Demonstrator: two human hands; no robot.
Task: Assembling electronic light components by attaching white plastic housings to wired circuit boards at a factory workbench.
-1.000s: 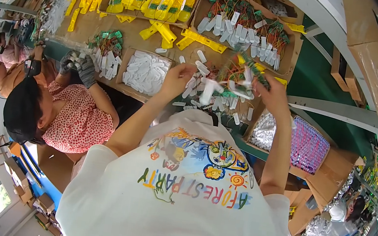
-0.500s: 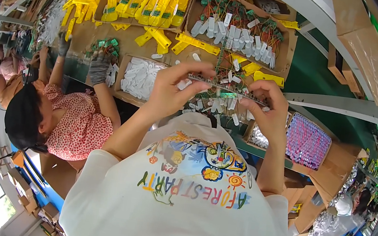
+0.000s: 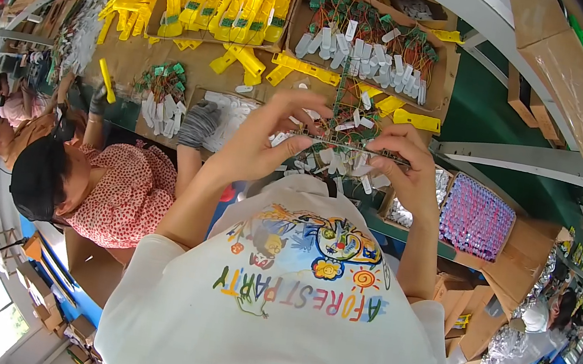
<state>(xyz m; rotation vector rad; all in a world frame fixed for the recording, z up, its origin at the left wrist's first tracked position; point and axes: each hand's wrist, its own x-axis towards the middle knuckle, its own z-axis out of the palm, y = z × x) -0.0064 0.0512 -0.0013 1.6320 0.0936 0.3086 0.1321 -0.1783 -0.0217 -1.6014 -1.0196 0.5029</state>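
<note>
A thin, narrow strip of small circuit boards (image 3: pixel 349 145) stretches between my two hands, close in front of my chest. My left hand (image 3: pixel 268 134) is closed round its left end, thumb below and fingers curled above. At the other end, my right hand (image 3: pixel 412 171) pinches the strip between thumb and fingers. Under and just beyond it lie green boards with thin wires and white plastic pieces (image 3: pixel 332 159), partly hidden by the strip. A second strip of green boards (image 3: pixel 339 99) runs away from me beyond it.
Ahead stand a box of yellow casings (image 3: pixel 157 14) and a box of wired boards (image 3: pixel 446 77). A box of pink-purple parts (image 3: pixel 477 215) sits at right. At left, a co-worker's gloved hand (image 3: pixel 199 124) reaches over white pieces (image 3: pixel 232 116); the other holds a yellow casing (image 3: pixel 107 80).
The strip has gone from slanting to nearly level as my left end dropped slightly. The co-worker's one hand moved right to the white pieces; the other drew back with a yellow casing.
</note>
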